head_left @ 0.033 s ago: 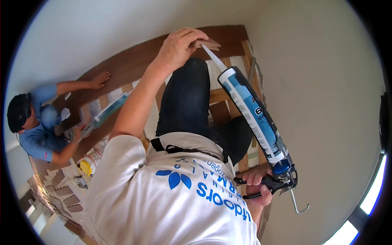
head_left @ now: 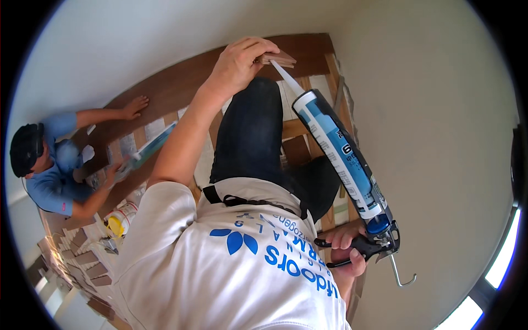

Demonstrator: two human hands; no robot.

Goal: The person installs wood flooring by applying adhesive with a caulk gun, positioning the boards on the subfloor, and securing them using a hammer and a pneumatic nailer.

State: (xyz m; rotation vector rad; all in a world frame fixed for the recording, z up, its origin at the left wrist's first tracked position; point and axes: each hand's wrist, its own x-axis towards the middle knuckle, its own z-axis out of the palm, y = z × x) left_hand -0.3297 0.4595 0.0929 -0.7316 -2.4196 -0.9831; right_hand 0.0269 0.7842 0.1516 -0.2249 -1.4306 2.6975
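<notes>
The sealant gun [head_left: 344, 157] slants across the picture from twelve o'clock down to four, its white nozzle [head_left: 286, 76] pointing up at a brown wooden piece [head_left: 281, 56] at twelve. The tip meets the piece's near edge or stops just beside it; I cannot tell which. If the tip slips off that narrow edge, sealant could smear onto the fingers or drop to the floor frame.

The left hand [head_left: 240, 61], just short of twelve, has its grip closed on the piece by one end only, so a hard push from the nozzle could twist it loose. The right hand [head_left: 347, 253], between four and five, has its grip wrapped round the handle and trigger; too strong a squeeze could put out too thick a bead.

The hooked rod [head_left: 404, 280] sticks out at four, where the shirt or wall could catch it. Below the raised knee [head_left: 261, 96], towards one, gaps between the battens [head_left: 295, 128] could swallow a dropped piece. A co-worker [head_left: 52, 165] crouches at nine, well apart.
</notes>
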